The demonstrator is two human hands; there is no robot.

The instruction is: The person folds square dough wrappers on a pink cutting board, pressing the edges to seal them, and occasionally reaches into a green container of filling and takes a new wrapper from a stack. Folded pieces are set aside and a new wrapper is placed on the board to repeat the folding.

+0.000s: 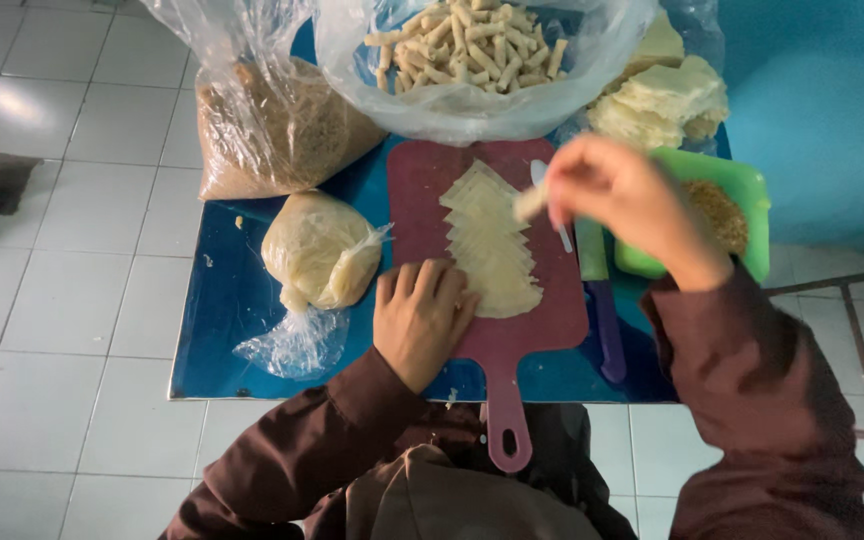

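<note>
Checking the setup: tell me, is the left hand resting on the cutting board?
Yes, the left hand lies flat on the cutting board.

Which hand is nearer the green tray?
Right. The right hand is raised just beside the green tray, at its left edge, holding a small pale piece. The left hand rests flat on the red cutting board, farther off.

The right hand (624,205) is smeared by motion, so the pale piece (530,203) pinched at its fingertips cannot be told apart clearly, the white utensil (550,205) beneath that grip is half hidden, and the two clear bags (492,70) beyond it run off the top edge.
</note>
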